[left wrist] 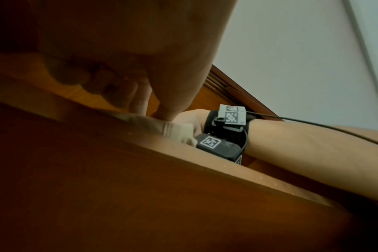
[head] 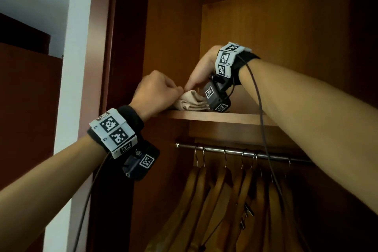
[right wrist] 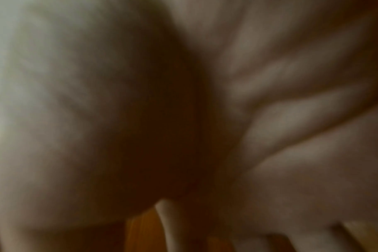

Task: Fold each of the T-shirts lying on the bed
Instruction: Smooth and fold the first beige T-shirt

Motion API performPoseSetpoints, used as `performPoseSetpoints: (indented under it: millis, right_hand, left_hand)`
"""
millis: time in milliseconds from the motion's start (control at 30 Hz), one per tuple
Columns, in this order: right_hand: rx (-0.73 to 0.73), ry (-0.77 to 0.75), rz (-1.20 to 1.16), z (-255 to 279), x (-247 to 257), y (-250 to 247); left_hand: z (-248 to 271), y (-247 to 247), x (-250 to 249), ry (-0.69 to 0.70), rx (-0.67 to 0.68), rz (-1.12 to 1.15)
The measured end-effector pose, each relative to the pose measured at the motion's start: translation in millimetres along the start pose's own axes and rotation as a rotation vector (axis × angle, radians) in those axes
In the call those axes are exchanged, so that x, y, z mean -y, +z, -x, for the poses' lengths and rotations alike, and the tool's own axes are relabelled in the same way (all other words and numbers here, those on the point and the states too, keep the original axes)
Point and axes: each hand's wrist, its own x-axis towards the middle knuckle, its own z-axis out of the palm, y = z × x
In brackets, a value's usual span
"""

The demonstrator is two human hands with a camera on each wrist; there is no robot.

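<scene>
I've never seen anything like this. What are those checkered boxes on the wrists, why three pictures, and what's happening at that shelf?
No machine here: these are a person's two bare hands. Each wrist wears a band of black-and-white markers and a small camera. The big picture comes from a camera on the head; the other two come from the wrist cameras, so they look close and blurry. Inside a wooden wardrobe, a folded beige cloth lies on the shelf. The left hand pinches its left end and the right hand takes a grip on it from above. Below, wooden hangers hang on a metal rail.
</scene>
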Motion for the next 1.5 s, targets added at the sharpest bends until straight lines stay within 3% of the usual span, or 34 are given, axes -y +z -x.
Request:
performPoseSetpoints:
  millis: [300, 633, 967, 1067, 1200, 1333, 1400, 1500]
  right_hand:
    - [0.091, -0.024, 0.049, -34.7, 13.3, -1.8]
    - [0.099, -0.015, 0.071, -27.3, 21.2, 2.0]
    - [-0.018, 0.042, -0.140, -5.9, 5.5, 1.0]
    - [-0.106, 0.040, -0.250, 8.6, -0.2, 3.9]
    - [-0.282, 0.037, -0.204, 36.2, -7.5, 12.2]
    - [-0.430, 0.018, -0.244, 60.1, -23.8, 36.2]
    - [-0.545, -0.005, -0.261, 80.2, -35.3, 57.1]
    - [-0.737, -0.071, -0.202, 118.5, -49.3, 96.0]
  left_hand:
    - [-7.0, 10.1, 14.2, -0.004, 0.116, -0.214]
    - [-13.7, 10.5, 15.3, -0.020, 0.230, -0.436]
    - [-10.0, 5.5, 1.1, 0.038, 0.355, -0.635]
    - [-3.9, 2.3, -0.1, 0.057, 0.384, -0.631]
    - [3.5, -3.7, -3.1, 0.050, 0.402, -0.600]
    - [13.0, -6.3, 1.8, -0.013, 0.409, -0.416]
    - [28.2, -8.4, 2.0, 0.016, 0.326, -0.333]
    - [63.1, -13.5, -9.9, 0.167, 0.162, -0.306]
